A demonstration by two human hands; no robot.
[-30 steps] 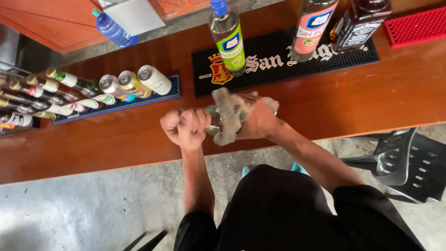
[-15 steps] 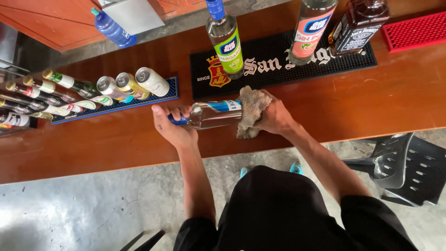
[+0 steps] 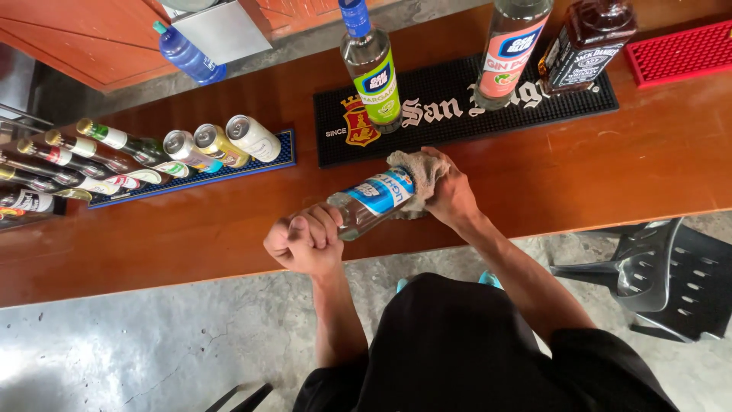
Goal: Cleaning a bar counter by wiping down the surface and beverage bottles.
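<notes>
**Two hands, one glass bottle held sideways above the counter edge**

Both of my hands are on the same clear bottle (image 3: 374, 200), which lies nearly level in the air over the near edge of the wooden counter (image 3: 648, 160), its neck toward me and to the left. My left hand (image 3: 305, 240) is curled into a tight fist around the neck end, so the cap is hidden and I cannot tell whether it is on. My right hand (image 3: 450, 194) presses a grey rag (image 3: 415, 169) around the base, fingers wrapped over the cloth.

Nearest risk: the bare concrete floor (image 3: 152, 351) lies directly under my left fist. If the glass is wet, that fist could slip and the neck would drop past the counter edge. The rag adds a second worry, since cloth between palm and glass can slide when I twist.

Farther out, just beyond the rag, a tall bottle with a green label (image 3: 371, 72) stands upright on the black bar mat (image 3: 457, 114). A hard push of the rag away from me could swing the base into it and tip it over.

To the far left, cans (image 3: 221, 145) lying on a blue mat sit well apart from my hands, so I judge them safe.
</notes>
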